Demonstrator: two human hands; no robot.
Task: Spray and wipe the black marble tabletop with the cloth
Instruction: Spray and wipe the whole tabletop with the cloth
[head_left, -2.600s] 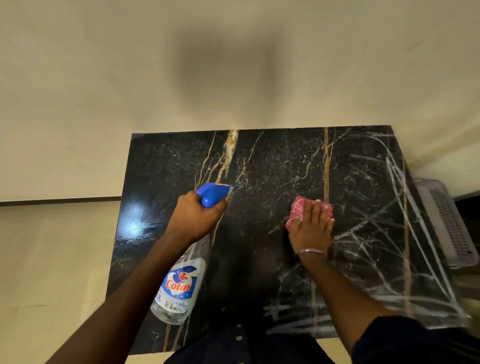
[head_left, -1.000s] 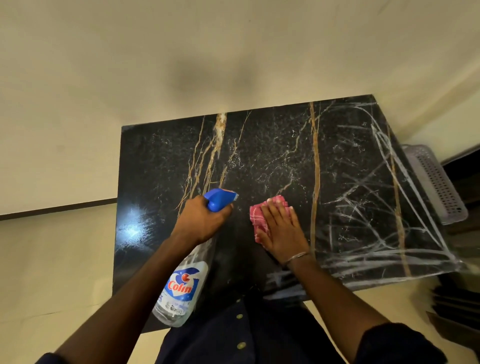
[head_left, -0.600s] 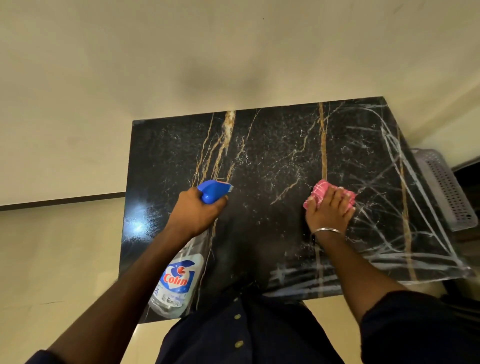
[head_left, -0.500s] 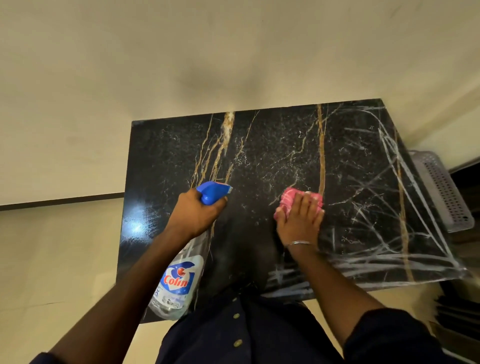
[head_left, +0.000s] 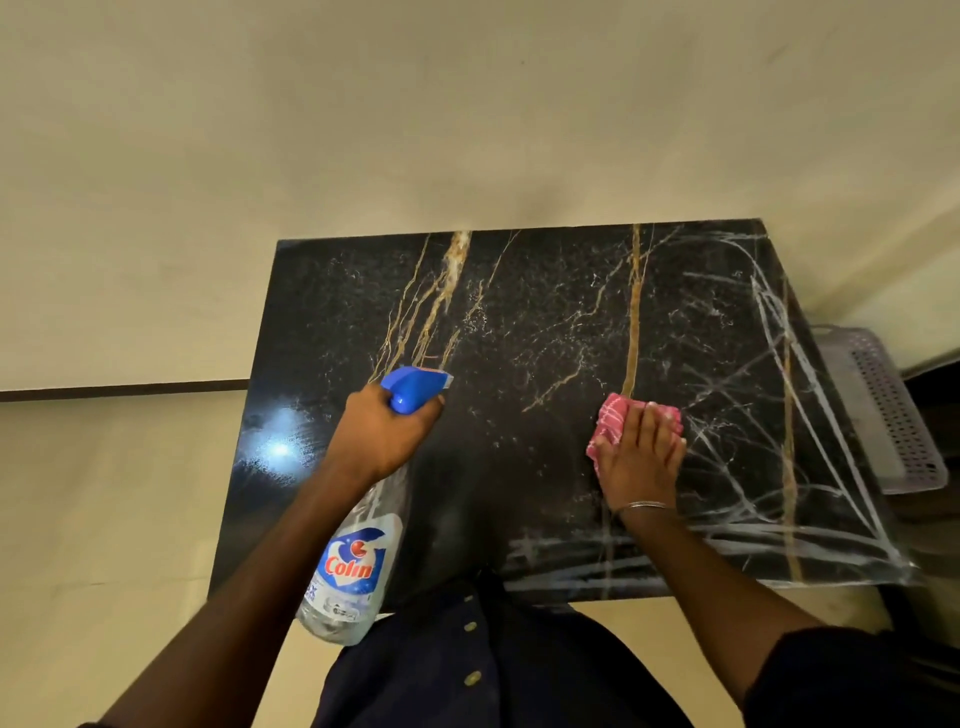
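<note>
Black marble tabletop (head_left: 519, 322); right hand (head_left: 641, 457) flat on cloth (head_left: 613, 421), now further right; left hand (head_left: 387, 431) still clamped round spray bottle (head_left: 353, 566)

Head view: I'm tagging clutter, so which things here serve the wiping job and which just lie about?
In use:
black marble tabletop
Colin spray bottle, in left hand
pink cloth, under right hand

Lying about:
perforated plastic basket

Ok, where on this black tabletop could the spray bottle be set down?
The tabletop is bare along the far edge, and between the spray bottle in the left hand and the cloth under the right hand. The left strip by the glare is free too. Nowhere looks crowded.
</note>
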